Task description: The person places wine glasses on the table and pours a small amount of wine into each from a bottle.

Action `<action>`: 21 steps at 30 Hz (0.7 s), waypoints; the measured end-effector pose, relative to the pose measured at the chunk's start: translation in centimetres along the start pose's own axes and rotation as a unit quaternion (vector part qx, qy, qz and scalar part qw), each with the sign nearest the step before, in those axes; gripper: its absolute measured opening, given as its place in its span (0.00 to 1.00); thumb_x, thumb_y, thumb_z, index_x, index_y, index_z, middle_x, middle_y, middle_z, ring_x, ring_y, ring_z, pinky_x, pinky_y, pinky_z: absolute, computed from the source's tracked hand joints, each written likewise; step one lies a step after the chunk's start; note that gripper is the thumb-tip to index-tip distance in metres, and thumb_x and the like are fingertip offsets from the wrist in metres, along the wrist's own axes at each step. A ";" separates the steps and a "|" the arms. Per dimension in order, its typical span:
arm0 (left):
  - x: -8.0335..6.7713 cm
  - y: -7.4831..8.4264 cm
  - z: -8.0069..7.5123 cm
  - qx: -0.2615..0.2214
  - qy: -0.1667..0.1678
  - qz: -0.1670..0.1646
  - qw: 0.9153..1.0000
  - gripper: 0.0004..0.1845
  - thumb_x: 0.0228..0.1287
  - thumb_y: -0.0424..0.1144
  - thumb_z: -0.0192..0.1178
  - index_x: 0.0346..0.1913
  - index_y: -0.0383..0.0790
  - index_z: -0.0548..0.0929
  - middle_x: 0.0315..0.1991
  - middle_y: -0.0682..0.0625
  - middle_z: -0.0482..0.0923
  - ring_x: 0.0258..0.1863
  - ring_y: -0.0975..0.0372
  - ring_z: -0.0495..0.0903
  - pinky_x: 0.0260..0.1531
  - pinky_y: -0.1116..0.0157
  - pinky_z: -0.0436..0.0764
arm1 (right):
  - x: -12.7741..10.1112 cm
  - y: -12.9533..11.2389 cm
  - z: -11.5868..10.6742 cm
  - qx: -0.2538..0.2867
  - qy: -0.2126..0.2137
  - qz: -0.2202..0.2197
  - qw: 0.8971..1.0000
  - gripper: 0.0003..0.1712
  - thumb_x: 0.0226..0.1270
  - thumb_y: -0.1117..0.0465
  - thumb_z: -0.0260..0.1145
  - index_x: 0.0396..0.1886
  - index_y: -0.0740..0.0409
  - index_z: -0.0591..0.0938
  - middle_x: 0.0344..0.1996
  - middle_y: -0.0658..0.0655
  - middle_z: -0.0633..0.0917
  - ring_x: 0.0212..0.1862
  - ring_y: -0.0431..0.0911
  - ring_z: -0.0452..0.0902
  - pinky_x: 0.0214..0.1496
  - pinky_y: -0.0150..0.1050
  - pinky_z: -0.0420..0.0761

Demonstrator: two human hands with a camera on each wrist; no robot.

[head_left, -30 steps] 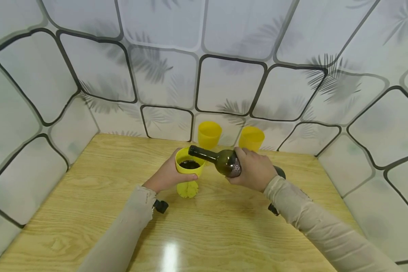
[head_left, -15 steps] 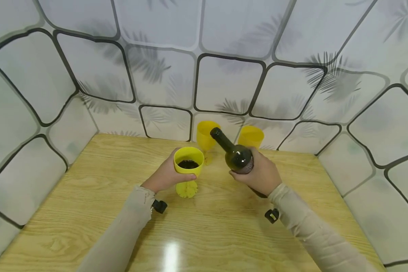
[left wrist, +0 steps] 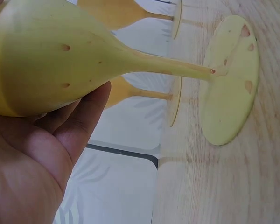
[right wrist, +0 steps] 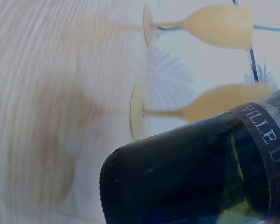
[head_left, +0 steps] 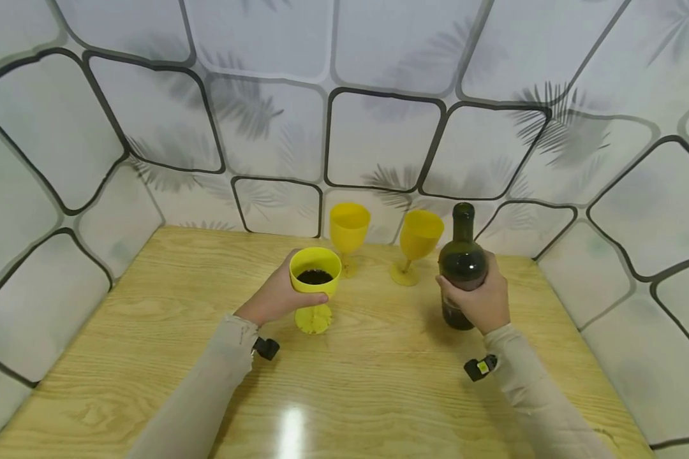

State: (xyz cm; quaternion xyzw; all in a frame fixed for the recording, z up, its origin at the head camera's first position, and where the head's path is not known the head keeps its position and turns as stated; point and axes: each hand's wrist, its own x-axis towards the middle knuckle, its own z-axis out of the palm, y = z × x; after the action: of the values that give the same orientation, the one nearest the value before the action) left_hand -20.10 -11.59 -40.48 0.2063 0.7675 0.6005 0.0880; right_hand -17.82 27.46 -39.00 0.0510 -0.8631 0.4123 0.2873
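A yellow goblet (head_left: 326,287) stands upright on the wooden table with dark liquid (head_left: 314,276) inside. My left hand (head_left: 272,296) grips its bowl, thumb across the near side; the left wrist view shows the fingers under the bowl (left wrist: 60,56) and the foot (left wrist: 231,84) against the tabletop. Farther right, my right hand (head_left: 485,298) holds a dark green wine bottle (head_left: 462,260) round its body, neck up. In the right wrist view the bottle's base (right wrist: 130,182) is slightly tilted; whether it touches the table I cannot tell. The palm hides part of the label.
Two more yellow goblets, a left one (head_left: 349,231) and a right one (head_left: 420,237), stand near the back wall (head_left: 281,140). What they contain is hidden. Patterned walls bound the wooden table (head_left: 356,382) behind and at both sides.
The bottle has swung from tilted over the goblet's rim to upright, moving right and down in my right hand. My left hand and its goblet have stayed in place.
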 end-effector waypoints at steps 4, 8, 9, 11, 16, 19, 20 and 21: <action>0.0 0.0 0.0 -0.004 0.000 -0.001 1.000 0.45 0.57 0.36 0.78 0.73 0.47 0.61 0.65 0.47 0.71 0.64 0.41 0.72 0.66 0.47 0.73 | -0.2 1.1 -0.8 0.011 0.031 0.015 0.999 0.43 0.49 0.63 0.84 0.64 0.64 0.74 0.49 0.62 0.87 0.47 0.34 0.79 0.50 0.28 0.74; 0.0 0.0 0.0 -0.005 -0.001 -0.002 1.000 0.46 0.57 0.37 0.79 0.73 0.47 0.61 0.65 0.47 0.70 0.64 0.41 0.71 0.67 0.47 0.72 | -0.4 2.1 -1.4 0.018 0.050 0.032 0.998 0.42 0.50 0.65 0.83 0.65 0.64 0.74 0.48 0.58 0.86 0.46 0.30 0.77 0.50 0.28 0.73; 0.0 0.0 0.0 -0.004 -0.002 -0.002 1.000 0.46 0.57 0.38 0.79 0.73 0.47 0.61 0.65 0.47 0.70 0.65 0.41 0.71 0.67 0.47 0.72 | -0.4 2.3 -1.6 0.021 0.055 0.038 0.998 0.42 0.50 0.65 0.83 0.65 0.64 0.74 0.48 0.56 0.86 0.46 0.30 0.77 0.50 0.28 0.73; 0.0 0.0 0.0 -0.001 -0.001 -0.005 1.000 0.46 0.56 0.39 0.79 0.73 0.47 0.61 0.65 0.48 0.70 0.64 0.43 0.72 0.67 0.47 0.72 | -0.6 2.6 -1.8 0.026 0.063 0.051 0.996 0.41 0.51 0.66 0.82 0.65 0.63 0.74 0.47 0.49 0.84 0.46 0.31 0.77 0.50 0.28 0.73; 0.0 -0.1 -0.1 -0.004 -0.002 -0.005 1.000 0.46 0.56 0.40 0.80 0.73 0.47 0.62 0.65 0.48 0.70 0.64 0.44 0.72 0.67 0.46 0.72 | -0.8 3.3 -1.9 0.055 0.084 0.069 0.993 0.40 0.51 0.66 0.82 0.65 0.61 0.76 0.44 0.36 0.81 0.47 0.34 0.77 0.51 0.29 0.73; 0.0 -0.1 -0.1 -0.007 -0.002 -0.003 1.000 0.46 0.56 0.40 0.80 0.72 0.47 0.62 0.65 0.48 0.70 0.64 0.44 0.72 0.67 0.46 0.72 | -0.8 3.7 -2.0 0.068 0.100 0.074 0.990 0.40 0.51 0.66 0.81 0.65 0.62 0.76 0.44 0.33 0.80 0.48 0.34 0.77 0.53 0.29 0.72; 0.1 -0.1 -0.1 -0.009 -0.004 -0.002 1.000 0.46 0.56 0.40 0.80 0.72 0.47 0.62 0.65 0.48 0.70 0.64 0.43 0.72 0.67 0.46 0.72 | -0.8 3.8 -2.0 0.071 0.104 0.081 0.989 0.40 0.51 0.67 0.81 0.65 0.62 0.76 0.44 0.33 0.80 0.48 0.34 0.76 0.53 0.29 0.72; 0.1 -0.2 -0.1 -0.010 -0.004 -0.002 1.000 0.46 0.56 0.39 0.80 0.72 0.47 0.62 0.65 0.48 0.70 0.64 0.43 0.72 0.67 0.46 0.72 | -0.9 4.0 -2.0 0.075 0.109 0.087 0.987 0.39 0.51 0.67 0.81 0.65 0.62 0.76 0.44 0.33 0.80 0.48 0.34 0.76 0.53 0.29 0.71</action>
State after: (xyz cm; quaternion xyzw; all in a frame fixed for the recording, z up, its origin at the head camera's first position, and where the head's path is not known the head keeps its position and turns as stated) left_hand -20.24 -11.64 -40.62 0.2066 0.7613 0.6073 0.0944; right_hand -17.48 31.46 -41.16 -0.0484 -0.7945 0.5024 0.3377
